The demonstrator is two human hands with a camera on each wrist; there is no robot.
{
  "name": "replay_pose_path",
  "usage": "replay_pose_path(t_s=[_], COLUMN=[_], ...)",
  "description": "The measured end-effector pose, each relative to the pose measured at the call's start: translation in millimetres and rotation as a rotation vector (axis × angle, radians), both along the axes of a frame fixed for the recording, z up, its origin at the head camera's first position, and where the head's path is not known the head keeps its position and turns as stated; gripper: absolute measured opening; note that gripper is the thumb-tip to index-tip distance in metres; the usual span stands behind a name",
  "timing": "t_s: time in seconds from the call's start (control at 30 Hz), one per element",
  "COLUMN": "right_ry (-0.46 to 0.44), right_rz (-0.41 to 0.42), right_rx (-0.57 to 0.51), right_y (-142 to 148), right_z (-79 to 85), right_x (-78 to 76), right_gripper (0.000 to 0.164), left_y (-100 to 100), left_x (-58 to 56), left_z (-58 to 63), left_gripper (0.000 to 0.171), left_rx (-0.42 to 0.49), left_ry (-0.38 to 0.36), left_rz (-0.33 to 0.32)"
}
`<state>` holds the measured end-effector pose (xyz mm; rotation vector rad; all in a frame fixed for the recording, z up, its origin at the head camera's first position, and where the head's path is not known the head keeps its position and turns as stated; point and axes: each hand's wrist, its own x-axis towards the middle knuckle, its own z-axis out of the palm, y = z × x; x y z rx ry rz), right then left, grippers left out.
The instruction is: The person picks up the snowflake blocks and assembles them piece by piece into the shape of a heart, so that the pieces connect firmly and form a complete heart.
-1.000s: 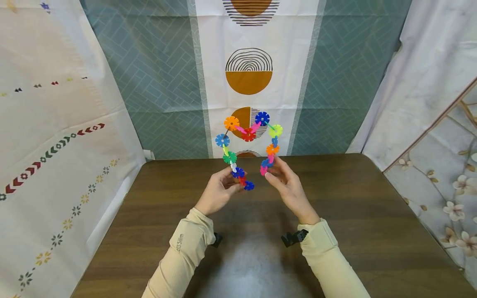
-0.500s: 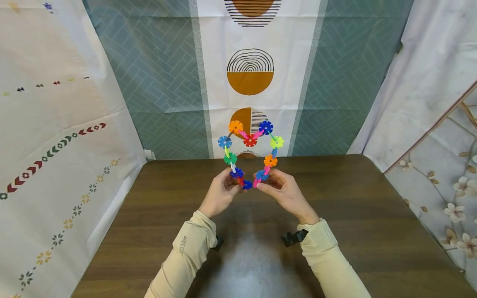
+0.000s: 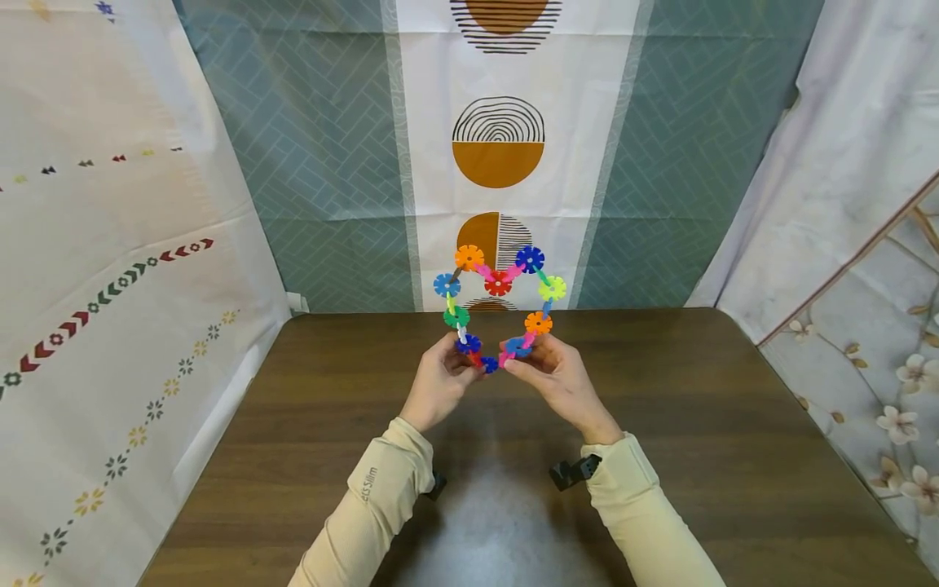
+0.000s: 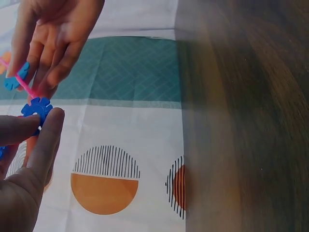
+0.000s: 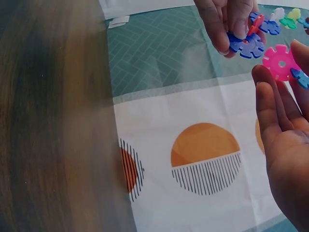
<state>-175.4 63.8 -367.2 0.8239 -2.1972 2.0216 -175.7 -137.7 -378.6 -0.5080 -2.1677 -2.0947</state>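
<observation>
A chain of colourful notched plastic snowflake discs is bent into a heart outline above the table, its red disc (image 3: 498, 283) at the dip between the top lobes. My left hand (image 3: 440, 381) pinches the lower left end, where a dark blue disc (image 4: 44, 104) sits between thumb and finger. At the lower right end, my right hand (image 3: 561, 379) pinches a pink disc (image 5: 273, 60) beside a lighter blue one (image 3: 517, 347). These two ends lie very close, with the pink disc edge-on to the blue. Whether they touch I cannot tell.
Below the hands spreads a brown wooden table (image 3: 352, 489). A green and white patterned cloth (image 3: 315, 163) hangs behind its far edge. Light printed cloths hang at the left (image 3: 220, 359) and right (image 3: 829, 244). A dark wrist camera (image 3: 575, 471) sits at the right cuff.
My right hand has moved left and down, bringing the pink end close to the blue end. The heart's top sits slightly lower, and the two ends have nearly closed the outline.
</observation>
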Motion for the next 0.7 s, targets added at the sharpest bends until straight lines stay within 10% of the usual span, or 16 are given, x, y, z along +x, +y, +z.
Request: replay_pose_path(t_s=[0.7], right_ry=[-0.026], right_rz=[-0.024], right_rx=[0.014], right_y=[2.9], right_z=[-14.3], right_x=[-10.8], right_gripper=[0.031], left_y=[3.5], left_x=[-4.0], left_z=[-7.1], left_gripper=[0.030], left_rx=[0.002], left_ry=[0.023], left_rz=[-0.017])
